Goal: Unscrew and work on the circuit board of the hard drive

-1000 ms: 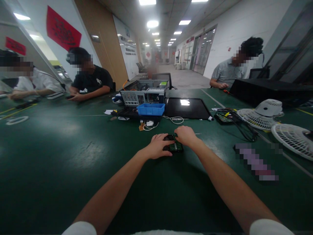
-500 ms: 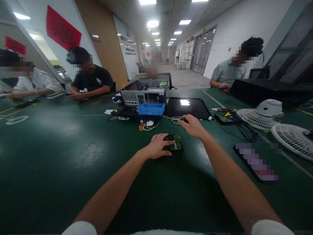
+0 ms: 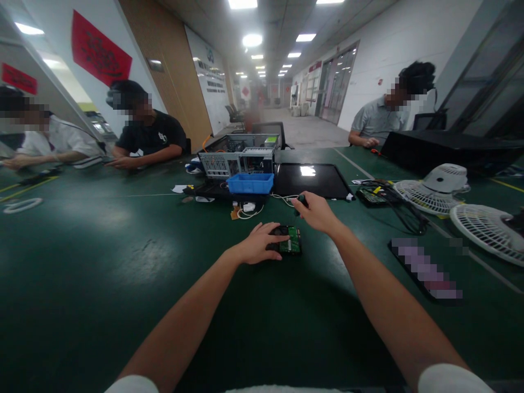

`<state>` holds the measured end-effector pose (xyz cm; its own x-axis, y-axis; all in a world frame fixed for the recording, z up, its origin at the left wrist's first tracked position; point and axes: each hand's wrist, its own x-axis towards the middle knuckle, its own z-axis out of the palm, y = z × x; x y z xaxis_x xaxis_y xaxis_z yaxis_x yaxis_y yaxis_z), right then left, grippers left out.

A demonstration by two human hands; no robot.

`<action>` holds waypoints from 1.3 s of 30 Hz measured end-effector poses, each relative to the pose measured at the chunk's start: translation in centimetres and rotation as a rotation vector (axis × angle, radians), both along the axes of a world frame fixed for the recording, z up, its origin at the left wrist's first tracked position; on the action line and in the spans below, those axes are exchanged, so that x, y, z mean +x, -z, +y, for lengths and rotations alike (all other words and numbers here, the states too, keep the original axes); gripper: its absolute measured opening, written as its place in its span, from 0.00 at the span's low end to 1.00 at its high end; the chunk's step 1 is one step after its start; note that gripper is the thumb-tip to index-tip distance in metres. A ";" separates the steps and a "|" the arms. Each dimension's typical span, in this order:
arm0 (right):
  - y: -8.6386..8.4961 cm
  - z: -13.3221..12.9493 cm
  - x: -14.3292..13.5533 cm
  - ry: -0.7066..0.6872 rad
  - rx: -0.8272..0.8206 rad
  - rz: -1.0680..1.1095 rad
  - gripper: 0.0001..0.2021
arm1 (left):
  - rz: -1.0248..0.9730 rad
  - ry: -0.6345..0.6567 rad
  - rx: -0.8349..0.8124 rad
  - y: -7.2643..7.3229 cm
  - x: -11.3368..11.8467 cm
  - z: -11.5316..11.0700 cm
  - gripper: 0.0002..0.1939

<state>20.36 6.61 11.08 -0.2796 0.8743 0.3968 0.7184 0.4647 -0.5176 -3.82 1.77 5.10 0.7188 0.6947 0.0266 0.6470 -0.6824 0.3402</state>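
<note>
A hard drive (image 3: 293, 245), its green circuit board facing up, lies flat on the green table in front of me. My left hand (image 3: 262, 243) holds it from the left, index finger stretched over the board and thumb by the near edge. Above the drive's far right side, my right hand (image 3: 317, 212) grips a screwdriver (image 3: 301, 200) by its dark handle. The screwdriver points down toward the board; its thin tip is too faint to tell whether it touches.
Beyond are a blue tray (image 3: 250, 184), an open computer case (image 3: 221, 165), a black panel (image 3: 313, 185) and a white cable (image 3: 249, 215). On the right lie a phone (image 3: 426, 270), a circuit assembly (image 3: 371, 196) and white fan parts (image 3: 487, 232). Several people sit around the table.
My right hand has tilted the screwdriver more upright, and its lower end now shows over the drive. My left hand stays on the drive. The whole view has shifted slightly.
</note>
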 end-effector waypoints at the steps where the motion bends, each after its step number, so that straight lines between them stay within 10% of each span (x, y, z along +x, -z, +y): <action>1: 0.0 0.0 0.0 -0.003 0.002 -0.002 0.16 | 0.001 -0.003 -0.002 0.0 0.0 0.0 0.33; 39: 0.6 0.5 0.3 -0.077 0.166 0.000 0.23 | 0.004 -0.091 0.058 0.5 0.2 -0.3 0.31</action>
